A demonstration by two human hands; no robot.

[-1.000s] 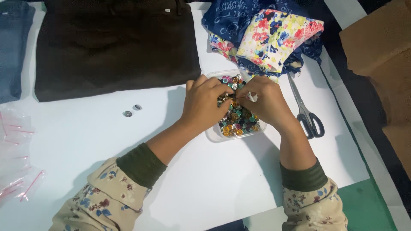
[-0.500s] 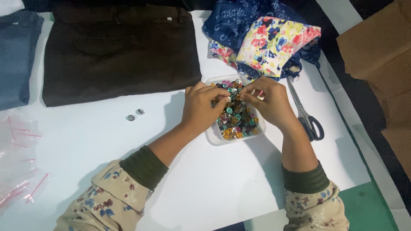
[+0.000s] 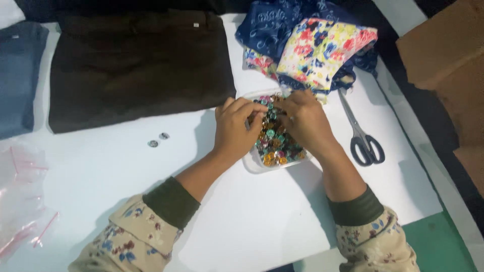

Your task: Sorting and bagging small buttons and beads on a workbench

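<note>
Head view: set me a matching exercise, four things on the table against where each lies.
Things:
1. scissors
2. two loose buttons
3. dark brown garment
4. clear plastic bags

Places:
A. far left edge of the table
B. right of the right hand
C. top, behind the left hand
D. bare white surface, left of the tray of beads

Pairs: 1-B, 2-D, 3-C, 4-A

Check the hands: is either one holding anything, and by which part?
Cannot tell. Both the left hand and right hand have fingertips down in the clear tray of coloured buttons; any pinch is hidden.
</note>
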